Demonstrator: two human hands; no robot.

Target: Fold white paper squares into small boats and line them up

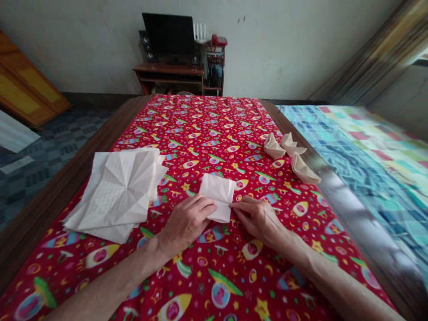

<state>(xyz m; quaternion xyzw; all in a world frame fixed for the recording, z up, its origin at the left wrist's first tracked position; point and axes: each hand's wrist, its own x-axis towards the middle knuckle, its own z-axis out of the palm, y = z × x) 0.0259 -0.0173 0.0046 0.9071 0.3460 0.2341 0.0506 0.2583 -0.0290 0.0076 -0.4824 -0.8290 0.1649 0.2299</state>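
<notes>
A small folded sheet of white paper (218,187) lies on the red patterned cloth in front of me, with crease lines across it and its near part folded over. On its left side rests my left hand (191,219), fingers closed together and gripping the near left part. My right hand (260,218) pinches the paper's right edge at the end of the fold, between thumb and forefinger. To the left sits a loose stack of creased paper sheets (125,189). Several folded paper pieces, boat-like in shape, stand at the right: one (274,147), another (291,143), and a nearer one (304,170).
The red cloth (214,116) covers a long table with brown wooden edges (110,120). Past its far end stands a desk (169,67) with a monitor (170,38), speakers and a red telephone (218,41). A bed (334,147) lies along the right.
</notes>
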